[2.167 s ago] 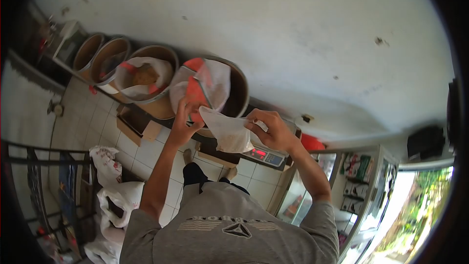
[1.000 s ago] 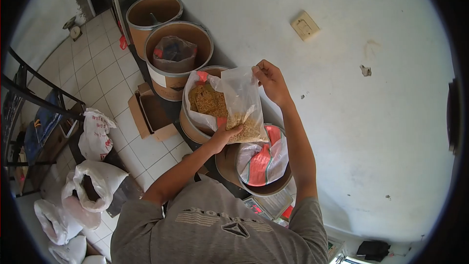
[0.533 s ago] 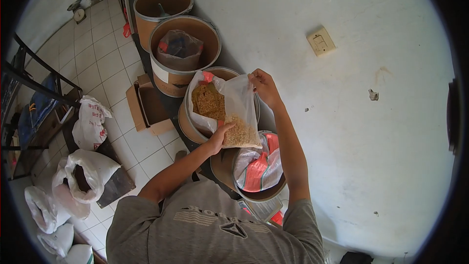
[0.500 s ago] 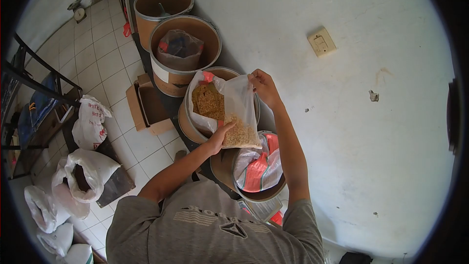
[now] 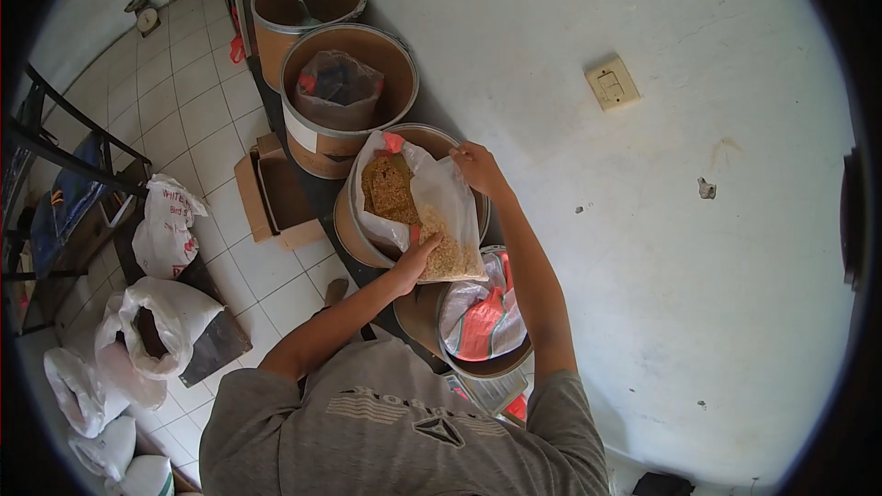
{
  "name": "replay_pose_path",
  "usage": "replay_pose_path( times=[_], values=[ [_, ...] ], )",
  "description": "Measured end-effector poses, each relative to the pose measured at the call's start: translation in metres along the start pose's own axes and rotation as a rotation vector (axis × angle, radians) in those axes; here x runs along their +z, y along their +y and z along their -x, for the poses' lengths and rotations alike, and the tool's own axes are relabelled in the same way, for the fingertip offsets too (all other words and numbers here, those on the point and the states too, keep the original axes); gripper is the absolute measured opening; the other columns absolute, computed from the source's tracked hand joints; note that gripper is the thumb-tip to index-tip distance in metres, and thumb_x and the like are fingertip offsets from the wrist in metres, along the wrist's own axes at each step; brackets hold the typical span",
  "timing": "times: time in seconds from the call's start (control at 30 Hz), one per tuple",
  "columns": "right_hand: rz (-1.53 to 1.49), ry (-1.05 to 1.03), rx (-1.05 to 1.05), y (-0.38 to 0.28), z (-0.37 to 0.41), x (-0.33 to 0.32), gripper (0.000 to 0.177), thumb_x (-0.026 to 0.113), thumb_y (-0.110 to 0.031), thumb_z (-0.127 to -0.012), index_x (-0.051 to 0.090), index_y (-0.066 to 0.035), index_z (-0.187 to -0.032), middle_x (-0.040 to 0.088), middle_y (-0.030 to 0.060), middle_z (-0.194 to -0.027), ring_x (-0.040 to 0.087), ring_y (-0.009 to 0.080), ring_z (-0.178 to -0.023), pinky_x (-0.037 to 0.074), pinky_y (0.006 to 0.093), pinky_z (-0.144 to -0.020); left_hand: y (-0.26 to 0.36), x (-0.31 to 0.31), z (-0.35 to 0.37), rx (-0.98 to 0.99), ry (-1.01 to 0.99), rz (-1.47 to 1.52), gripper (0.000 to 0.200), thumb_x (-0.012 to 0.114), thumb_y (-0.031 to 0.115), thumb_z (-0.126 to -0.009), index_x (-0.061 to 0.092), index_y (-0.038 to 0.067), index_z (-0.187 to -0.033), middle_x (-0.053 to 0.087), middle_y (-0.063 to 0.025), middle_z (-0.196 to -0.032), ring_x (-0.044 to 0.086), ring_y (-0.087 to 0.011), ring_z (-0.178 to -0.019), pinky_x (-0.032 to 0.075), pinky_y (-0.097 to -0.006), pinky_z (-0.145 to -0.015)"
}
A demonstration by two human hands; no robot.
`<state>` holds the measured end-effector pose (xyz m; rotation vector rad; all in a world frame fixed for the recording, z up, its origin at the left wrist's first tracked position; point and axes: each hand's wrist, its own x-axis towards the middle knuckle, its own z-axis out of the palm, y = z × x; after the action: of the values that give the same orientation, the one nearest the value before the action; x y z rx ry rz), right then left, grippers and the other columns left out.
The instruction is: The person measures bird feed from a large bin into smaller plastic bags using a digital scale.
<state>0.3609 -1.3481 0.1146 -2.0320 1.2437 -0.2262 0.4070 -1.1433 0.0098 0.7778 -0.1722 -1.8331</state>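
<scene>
A clear plastic bag (image 5: pixel 456 253) with pale grain in its bottom is tilted over the third drum (image 5: pixel 347 230). My left hand (image 5: pixel 415 264) grips the bag low on its left side, thumb lying over the front. At the bag's upper corner, my right hand (image 5: pixel 480 171) is closed in a pinch on the plastic. Behind the bag, a white sack (image 5: pixel 372 149) with a red stripe lines the drum, its mouth open on golden-brown grain (image 5: pixel 390 191). The bag covers part of the sack and of the drum's rim.
Further drums (image 5: pixel 349 152) stand in a row along the wall; the nearest holds a red-and-white sack (image 5: pixel 487 321). On the tiled floor are a cardboard box (image 5: pixel 285 193) and several white sacks (image 5: pixel 175 317). A switch plate (image 5: pixel 611 84) is on the wall.
My right hand has moved left and slightly down, slackening the bag's top. The bag's lower end has shifted slightly left and down. Both hands keep their hold.
</scene>
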Motion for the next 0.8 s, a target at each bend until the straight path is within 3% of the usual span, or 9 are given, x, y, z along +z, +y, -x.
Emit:
replay_pose_path(
  times=[0.07, 0.17, 0.27, 0.6, 0.8],
  values=[
    [0.128, -0.001, -0.022, 0.017, -0.012, 0.010, 0.032, 0.056, -0.030, -0.086, 0.063, 0.001, -0.089, 0.065, 0.0216, -0.087, 0.063, 0.0345, -0.084, 0.047, 0.0419, -0.074, 0.000, 0.001, 0.000, 0.018, 0.001, 0.007, 0.051, 0.050, 0.039, -0.094, 0.039, 0.006, -0.132, 0.055, -0.0059, -0.123, 0.057, -0.0163, -0.109, 0.045, -0.0308, -0.095],
    [0.255, -0.039, 0.002, 0.021, -0.018, 0.017, 0.034, 0.055, -0.032, -0.084, 0.065, 0.001, -0.088, 0.063, 0.0240, -0.095, 0.060, 0.0404, -0.092, 0.047, 0.0462, -0.079, 0.004, 0.007, 0.006, 0.026, 0.013, 0.023, 0.047, 0.050, 0.041, -0.094, 0.047, 0.005, -0.125, 0.058, -0.0040, -0.116, 0.058, -0.0146, -0.104, 0.044, -0.0300, -0.092],
    [0.265, -0.101, 0.092, 0.023, -0.021, 0.022, 0.035, 0.054, -0.032, -0.083, 0.066, 0.000, -0.090, 0.063, 0.0245, -0.097, 0.060, 0.0402, -0.095, 0.047, 0.0464, -0.081, 0.005, 0.007, 0.008, 0.018, 0.000, 0.053, 0.045, 0.050, 0.041, -0.094, 0.047, 0.006, -0.123, 0.059, -0.0039, -0.114, 0.059, -0.0144, -0.103, 0.044, -0.0299, -0.092],
    [0.338, -0.137, 0.017, 0.033, -0.016, 0.025, 0.035, 0.052, -0.030, -0.082, 0.067, -0.001, -0.093, 0.065, 0.0239, -0.094, 0.061, 0.0407, -0.093, 0.047, 0.0462, -0.082, 0.005, 0.018, 0.022, 0.049, 0.005, -0.007, 0.047, 0.049, 0.040, -0.095, 0.045, 0.005, -0.126, 0.059, -0.0050, -0.115, 0.059, -0.0146, -0.104, 0.045, -0.0300, -0.093],
    [0.095, -0.087, 0.164, 0.007, 0.020, 0.005, 0.030, 0.055, -0.028, -0.085, 0.063, 0.001, -0.084, 0.065, 0.0184, -0.075, 0.066, 0.0305, -0.076, 0.050, 0.0389, -0.068, -0.009, 0.015, 0.024, 0.057, -0.022, -0.121, 0.050, 0.049, 0.042, -0.095, 0.045, 0.003, -0.126, 0.058, -0.0049, -0.113, 0.058, -0.0133, -0.102, 0.045, -0.0294, -0.090]
  ],
)
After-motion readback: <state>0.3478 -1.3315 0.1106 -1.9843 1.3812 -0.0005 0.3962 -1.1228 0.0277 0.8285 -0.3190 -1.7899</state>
